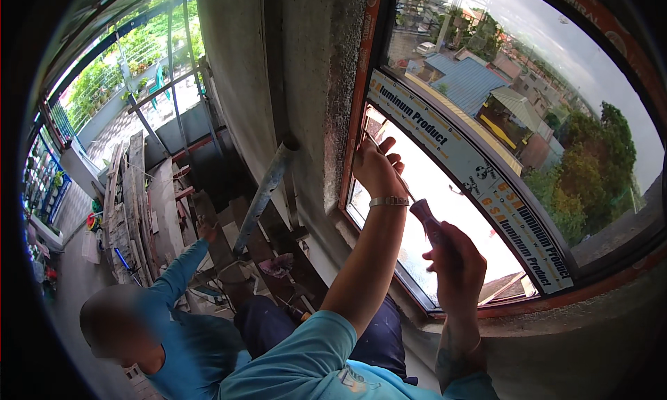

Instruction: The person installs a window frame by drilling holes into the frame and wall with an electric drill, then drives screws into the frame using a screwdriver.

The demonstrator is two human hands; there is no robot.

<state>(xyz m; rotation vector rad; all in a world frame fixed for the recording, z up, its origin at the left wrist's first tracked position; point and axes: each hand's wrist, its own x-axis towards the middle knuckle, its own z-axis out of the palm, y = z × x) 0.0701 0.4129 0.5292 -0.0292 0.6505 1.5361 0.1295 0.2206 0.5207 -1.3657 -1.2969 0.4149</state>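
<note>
My right hand [458,264] grips the handle of a screwdriver [426,216], whose thin shaft slants up and left toward the window frame's left side. My left hand [377,165], with a metal-banded watch [389,201] on its wrist, is closed around the shaft's far end, its fingers curled. The tip is by the left upright of the dark window frame [363,146], and what it touches is too small to tell. A bright lower opening lies behind both hands. Above it, a panel covered in printed film [445,139] crosses the window.
A co-worker in a blue shirt [184,344] bends at my left, one hand reaching toward planks. Wooden boards [142,205] lie piled there. A grey pipe [264,195] leans near the concrete wall [313,73]. Rooftops and trees show through the upper glass [486,73].
</note>
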